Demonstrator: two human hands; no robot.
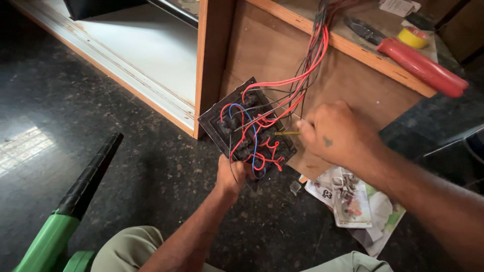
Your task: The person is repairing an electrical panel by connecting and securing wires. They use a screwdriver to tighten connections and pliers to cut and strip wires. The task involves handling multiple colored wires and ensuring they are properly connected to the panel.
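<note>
Wired switch plate held from below by one hand while the other applies a slim yellow-shafted tool to its back.

The left hand (231, 176) is closed on the lower edge of the dark switch plate (217, 121), which is tilted with its wired back toward the camera. The right hand (337, 133), to the right of the plate, is curled shut around the tool (286, 133), whose tip meets the red and blue wires (262, 138) on the plate. A bundle of red and black wires runs up from the plate into the wooden cabinet (262, 50) beyond both hands. Below the right hand lie torn paper packets (353, 204); above it, red-handled pliers (421, 65) and a yellow tape roll (412, 36) rest on the cabinet. A green and black blower (60, 216) lies well left of the left hand.
</note>
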